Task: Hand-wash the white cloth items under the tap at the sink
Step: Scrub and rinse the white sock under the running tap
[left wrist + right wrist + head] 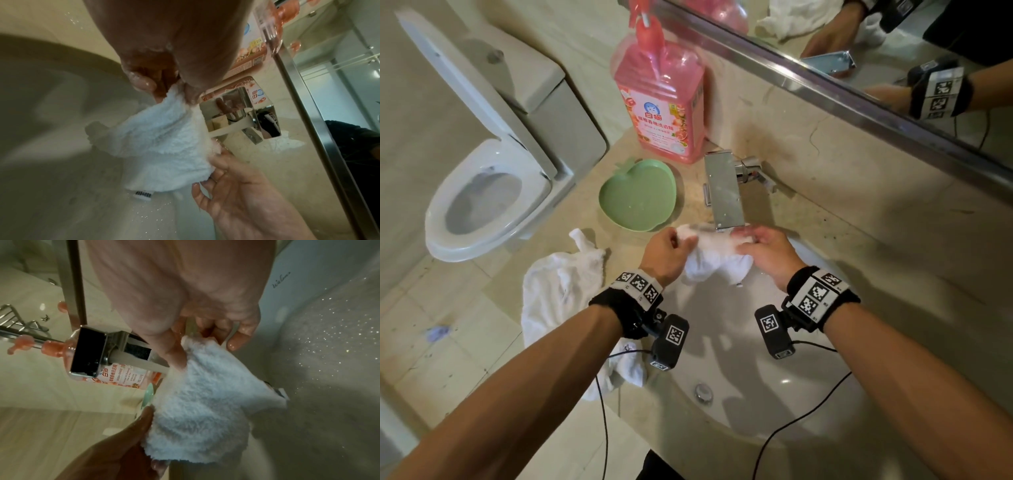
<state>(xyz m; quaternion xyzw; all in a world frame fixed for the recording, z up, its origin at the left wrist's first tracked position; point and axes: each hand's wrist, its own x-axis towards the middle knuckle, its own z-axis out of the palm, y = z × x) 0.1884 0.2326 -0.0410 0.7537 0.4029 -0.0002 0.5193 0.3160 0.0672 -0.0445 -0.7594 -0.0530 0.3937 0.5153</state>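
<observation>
White cloth (717, 260) hangs under the tap (723, 192) over the sink (808, 394); my left hand (667, 253) and right hand (767, 255) pinch its top edge. Soaked, soft, probably heavy.

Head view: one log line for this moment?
left hand grips white cloth | right hand grips same | under tap | over sink

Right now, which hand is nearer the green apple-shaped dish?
Left. The left hand grips the white cloth just beside the green apple-shaped dish; the right hand is farther, beyond the tap.
</observation>
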